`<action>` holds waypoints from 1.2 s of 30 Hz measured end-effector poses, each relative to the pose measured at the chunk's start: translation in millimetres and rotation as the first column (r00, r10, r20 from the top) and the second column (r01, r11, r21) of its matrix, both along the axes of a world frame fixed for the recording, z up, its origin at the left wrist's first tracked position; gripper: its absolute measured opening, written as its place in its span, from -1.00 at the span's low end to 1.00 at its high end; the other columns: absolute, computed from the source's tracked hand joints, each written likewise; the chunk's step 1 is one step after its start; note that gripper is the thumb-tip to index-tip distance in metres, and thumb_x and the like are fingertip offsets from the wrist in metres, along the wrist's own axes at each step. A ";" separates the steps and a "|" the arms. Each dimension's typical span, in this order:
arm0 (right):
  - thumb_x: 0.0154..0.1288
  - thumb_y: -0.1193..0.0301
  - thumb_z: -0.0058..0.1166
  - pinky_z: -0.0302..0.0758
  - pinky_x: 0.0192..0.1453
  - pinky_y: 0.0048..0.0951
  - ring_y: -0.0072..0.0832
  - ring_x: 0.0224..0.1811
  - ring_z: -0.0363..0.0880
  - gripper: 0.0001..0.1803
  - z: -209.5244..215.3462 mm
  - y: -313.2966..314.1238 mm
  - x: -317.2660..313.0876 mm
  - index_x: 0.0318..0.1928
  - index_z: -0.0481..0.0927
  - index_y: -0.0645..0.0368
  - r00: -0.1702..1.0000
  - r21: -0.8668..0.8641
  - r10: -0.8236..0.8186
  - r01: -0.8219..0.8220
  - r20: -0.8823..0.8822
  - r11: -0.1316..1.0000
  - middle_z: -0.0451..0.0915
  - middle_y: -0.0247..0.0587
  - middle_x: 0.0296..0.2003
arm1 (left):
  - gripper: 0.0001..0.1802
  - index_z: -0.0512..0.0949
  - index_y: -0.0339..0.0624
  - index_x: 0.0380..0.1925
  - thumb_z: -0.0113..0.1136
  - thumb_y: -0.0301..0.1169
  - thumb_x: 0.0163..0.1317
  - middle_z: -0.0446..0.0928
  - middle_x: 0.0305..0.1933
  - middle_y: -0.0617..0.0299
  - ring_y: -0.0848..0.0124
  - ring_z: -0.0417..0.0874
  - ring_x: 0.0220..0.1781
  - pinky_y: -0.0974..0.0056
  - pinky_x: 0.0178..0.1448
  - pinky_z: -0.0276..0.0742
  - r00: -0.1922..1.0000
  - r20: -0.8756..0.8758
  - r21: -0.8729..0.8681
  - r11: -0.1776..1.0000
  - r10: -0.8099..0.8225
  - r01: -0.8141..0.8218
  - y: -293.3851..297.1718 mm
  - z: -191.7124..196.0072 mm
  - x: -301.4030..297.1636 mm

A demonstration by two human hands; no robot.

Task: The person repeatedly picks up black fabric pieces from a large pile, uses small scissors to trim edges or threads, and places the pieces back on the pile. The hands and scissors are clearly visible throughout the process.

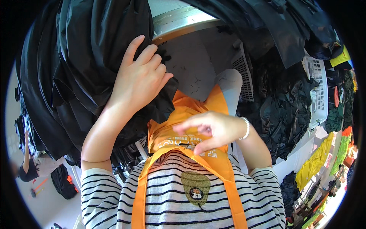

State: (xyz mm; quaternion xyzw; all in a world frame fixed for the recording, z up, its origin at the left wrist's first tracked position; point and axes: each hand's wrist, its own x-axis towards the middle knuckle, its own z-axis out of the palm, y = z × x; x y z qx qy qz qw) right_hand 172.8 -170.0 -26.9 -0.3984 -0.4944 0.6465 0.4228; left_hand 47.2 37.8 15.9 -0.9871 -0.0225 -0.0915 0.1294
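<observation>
My left hand lies back up against the large draped black fabric, near its right edge. Its index finger stretches away from the others, which bend and hide their tips; I see no cloth pinched in it. Over my lap hovers my right hand, slightly blurred, thumb and fingers apart and nothing between them. A white beaded bracelet circles that wrist. Beneath the right hand is an orange apron, worn over a striped shirt. Part of the black fabric hangs down beside my lap.
A metal-edged table is ahead. More black fabric hangs at the upper right. White plastic baskets and crumpled black cloth are on the right, with yellow cloth beyond. Another person is far left.
</observation>
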 end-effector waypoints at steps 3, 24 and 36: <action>0.27 0.40 0.27 0.46 -0.27 -0.57 -0.64 -0.36 0.55 -0.83 -8.3 -0.8 -7.8 -0.21 0.67 0.24 1.000 -0.068 -0.002 0.001 -0.020 0.998 0.66 -0.34 -0.36 | -0.76 0.64 -0.09 -0.56 0.29 -0.20 0.15 0.55 -0.39 0.31 0.35 0.49 0.12 0.00 0.54 -0.01 0.998 0.058 0.008 1.000 -0.015 0.014 -0.7 -4.5 -0.8; 0.25 0.21 0.20 0.64 -0.07 -0.28 -0.16 -0.12 0.68 -0.69 47.7 54.4 163.4 -0.01 0.69 -0.06 -0.292 0.767 -0.736 0.447 0.611 0.460 0.62 -0.28 0.08 | -0.59 0.62 -0.31 -0.73 0.34 -0.17 0.05 0.53 -0.62 0.07 0.16 0.57 -0.21 0.01 0.43 0.18 0.932 -0.025 -0.081 0.929 0.361 -0.362 48.5 59.5 -91.0; 0.20 0.34 0.23 0.60 -0.12 -0.23 -0.11 -0.20 0.67 -0.79 99.1 123.6 183.8 -0.16 0.67 0.09 -0.345 0.813 -0.737 0.283 0.581 0.508 0.66 -0.15 -0.13 | -0.44 0.48 -0.05 0.20 0.21 -0.48 0.12 0.28 0.41 0.06 0.16 0.32 0.38 0.02 0.45 0.16 0.995 -0.097 0.266 0.964 0.019 0.007 10.9 62.6 -40.9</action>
